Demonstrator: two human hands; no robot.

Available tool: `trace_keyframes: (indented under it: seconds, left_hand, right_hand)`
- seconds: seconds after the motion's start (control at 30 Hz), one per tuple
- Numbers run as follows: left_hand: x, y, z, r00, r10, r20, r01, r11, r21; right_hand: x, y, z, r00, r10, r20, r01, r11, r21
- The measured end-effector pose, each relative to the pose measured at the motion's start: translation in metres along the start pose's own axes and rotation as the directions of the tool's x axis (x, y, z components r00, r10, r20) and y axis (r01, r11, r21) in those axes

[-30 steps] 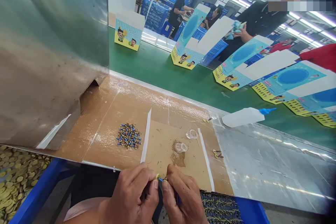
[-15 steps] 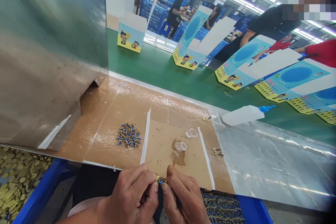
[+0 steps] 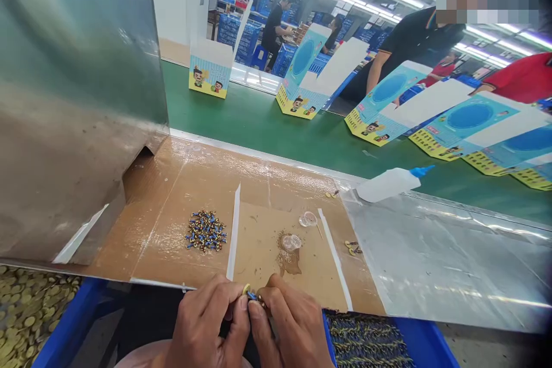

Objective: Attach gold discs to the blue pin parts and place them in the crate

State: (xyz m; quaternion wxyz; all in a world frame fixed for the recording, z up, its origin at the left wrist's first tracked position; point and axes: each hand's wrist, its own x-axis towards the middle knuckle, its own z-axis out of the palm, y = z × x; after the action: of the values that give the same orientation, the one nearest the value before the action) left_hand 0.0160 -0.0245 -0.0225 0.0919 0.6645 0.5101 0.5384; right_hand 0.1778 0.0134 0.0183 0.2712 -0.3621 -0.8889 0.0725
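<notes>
My left hand (image 3: pixel 207 328) and my right hand (image 3: pixel 288 328) meet at the near edge of the cardboard work surface (image 3: pixel 172 195), fingertips pinched together on a tiny gold and blue part (image 3: pixel 249 293). A pile of several similar finished parts (image 3: pixel 206 231) lies on the cardboard ahead and to the left. Small clear caps (image 3: pixel 292 241) sit by a brown glue stain just beyond my fingers.
A white squeeze bottle with blue tip (image 3: pixel 390 182) lies at the right. A blue bin of gold discs (image 3: pixel 26 310) is at lower left, another blue bin of parts (image 3: pixel 366 345) at lower right. Printed boxes (image 3: pixel 211 69) ride the green conveyor; other people stand behind it.
The view has shifted slightly; my hands stay pinched on the small part and sit a little lower and left in the picture.
</notes>
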Motion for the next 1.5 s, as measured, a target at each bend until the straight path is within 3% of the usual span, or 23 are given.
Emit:
trace_keyframes:
  seconds: [0.13, 0.37, 0.53, 0.67, 0.93, 1.17, 1.5]
  left_hand:
    - [0.001, 0.001, -0.002, 0.999, 0.011, -0.034, -0.012, 1.0, -0.016]
    - [-0.007, 0.002, -0.002, 0.99, 0.052, -0.13, -0.044, 0.997, 0.06]
    - [-0.007, 0.0, 0.0, 0.97, 0.093, -0.223, -0.088, 0.996, 0.034]
    - [-0.012, -0.005, 0.0, 0.964, 0.116, -0.238, -0.106, 0.993, 0.054]
    - [-0.016, -0.009, -0.004, 0.96, 0.151, -0.237, -0.146, 0.988, 0.04]
    - [-0.017, -0.01, -0.001, 0.953, 0.147, -0.265, -0.112, 0.984, 0.141]
    - [-0.016, -0.001, 0.001, 0.961, 0.042, -0.272, -0.016, 0.995, 0.097]
  right_hand:
    - [-0.003, -0.005, -0.006, 1.0, -0.013, 0.008, 0.013, 0.999, -0.05]
    - [0.005, -0.003, -0.008, 0.961, -0.23, -0.155, 0.2, 0.962, -0.187]
    - [0.007, -0.005, -0.012, 0.96, -0.253, -0.117, 0.223, 0.949, -0.223]
    - [0.007, -0.007, -0.014, 0.958, -0.274, -0.082, 0.252, 0.945, -0.206]
    - [0.008, -0.009, -0.008, 0.967, -0.245, -0.065, 0.236, 0.963, -0.127]
    - [0.011, -0.009, -0.008, 0.98, -0.2, -0.017, 0.198, 0.978, -0.072]
    - [0.01, -0.011, -0.012, 0.988, -0.151, 0.029, 0.152, 0.987, -0.046]
